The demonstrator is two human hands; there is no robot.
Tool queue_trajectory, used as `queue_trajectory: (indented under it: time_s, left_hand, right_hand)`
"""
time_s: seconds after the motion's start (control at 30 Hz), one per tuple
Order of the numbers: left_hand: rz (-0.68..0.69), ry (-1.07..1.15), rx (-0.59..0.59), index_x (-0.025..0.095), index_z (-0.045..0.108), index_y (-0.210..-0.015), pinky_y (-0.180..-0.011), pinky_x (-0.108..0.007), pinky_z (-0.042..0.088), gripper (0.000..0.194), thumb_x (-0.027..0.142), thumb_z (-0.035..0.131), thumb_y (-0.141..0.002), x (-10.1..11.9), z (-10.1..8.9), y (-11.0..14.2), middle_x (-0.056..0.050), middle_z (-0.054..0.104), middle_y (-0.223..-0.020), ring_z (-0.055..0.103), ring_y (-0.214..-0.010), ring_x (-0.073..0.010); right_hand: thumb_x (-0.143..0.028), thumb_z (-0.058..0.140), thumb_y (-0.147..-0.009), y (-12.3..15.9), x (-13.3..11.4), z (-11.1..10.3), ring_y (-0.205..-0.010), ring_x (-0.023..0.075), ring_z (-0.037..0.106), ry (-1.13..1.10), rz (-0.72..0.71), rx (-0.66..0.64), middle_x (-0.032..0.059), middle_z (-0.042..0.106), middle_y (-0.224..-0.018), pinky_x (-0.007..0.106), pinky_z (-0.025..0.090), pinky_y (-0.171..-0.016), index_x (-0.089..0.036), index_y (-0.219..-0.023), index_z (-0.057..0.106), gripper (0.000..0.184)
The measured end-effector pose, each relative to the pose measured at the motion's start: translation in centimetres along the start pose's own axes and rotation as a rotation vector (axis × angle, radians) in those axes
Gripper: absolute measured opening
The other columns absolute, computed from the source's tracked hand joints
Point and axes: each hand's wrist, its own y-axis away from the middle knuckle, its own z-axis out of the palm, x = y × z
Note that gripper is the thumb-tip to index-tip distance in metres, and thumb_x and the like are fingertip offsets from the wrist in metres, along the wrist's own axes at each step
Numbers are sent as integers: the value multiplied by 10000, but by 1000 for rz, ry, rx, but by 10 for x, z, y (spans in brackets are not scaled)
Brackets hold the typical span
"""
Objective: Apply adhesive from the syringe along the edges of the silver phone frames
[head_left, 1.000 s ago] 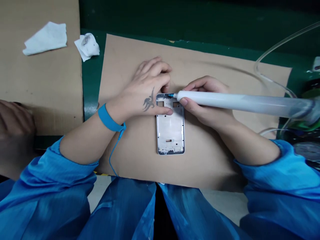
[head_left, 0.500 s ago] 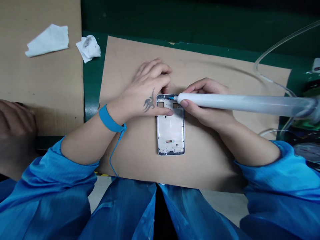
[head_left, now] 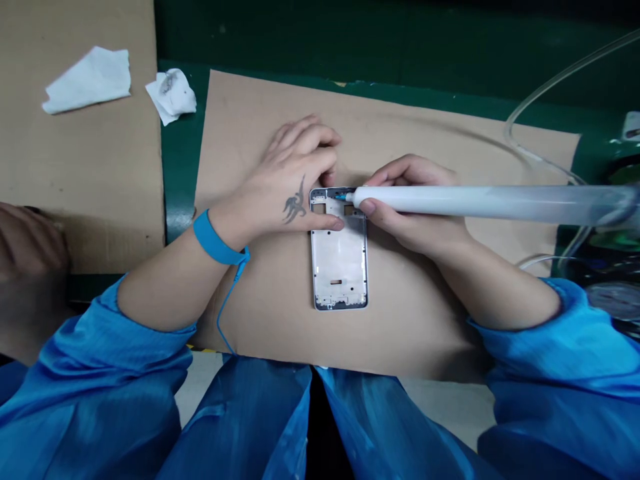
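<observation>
A: where's the phone frame point(head_left: 339, 260) sitting rn?
B: it's lying flat on the cardboard sheet point(head_left: 265, 307), left hand point(head_left: 295, 177) resting 1 thumb on its upper part. That grip's sitting apart, fingers curling by the top edge.
A: and the right hand point(head_left: 425, 233)?
B: grip's clamping the white syringe point(head_left: 450, 201), blue tip point(head_left: 341, 197) pointing at the top end, most of the frame lying below-left of that grip.

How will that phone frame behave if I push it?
The phone frame looks light for its size, given its cutouts, and probably stiff, its edges straight. Lying flat on the cardboard, it would likely slide, not tip.
</observation>
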Motion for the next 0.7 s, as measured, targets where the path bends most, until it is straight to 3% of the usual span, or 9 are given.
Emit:
queue_trajectory:
  time_s: [0.37, 0.57, 0.7]
  left_hand:
    - [-2, -43, -25, 311, 747, -1042, -1456, -708, 212, 577, 766, 923, -733, 2, -2, 2, -76, 608, -1627, 279, -1730, -467]
    - [18, -61, -11, 281, 726, -1056, -1442, -693, 220, 597, 786, 894, -787, 2, -3, 5, -102, 596, -1644, 310, -1719, -453]
    - [29, -83, 0, 249, 712, -1061, -1426, -707, 220, 622, 786, 891, -805, 3, -2, 7, -132, 600, -1635, 323, -1712, -464]
  right_hand:
    - [-613, 907, -876, -1, -3, -1, -698, 205, 703, 25, 29, 9, 55, 792, -868, 334, 563, -585, -254, -916, 769, 386]
    - [-686, 932, -823, -1, -2, 1, -655, 199, 675, -2, 61, 20, 47, 777, -832, 337, 549, -552, -253, -912, 743, 480]
    - [-625, 946, -821, -2, -3, 1, -613, 185, 660, -39, 51, 25, 34, 774, -793, 322, 531, -520, -260, -883, 729, 429]
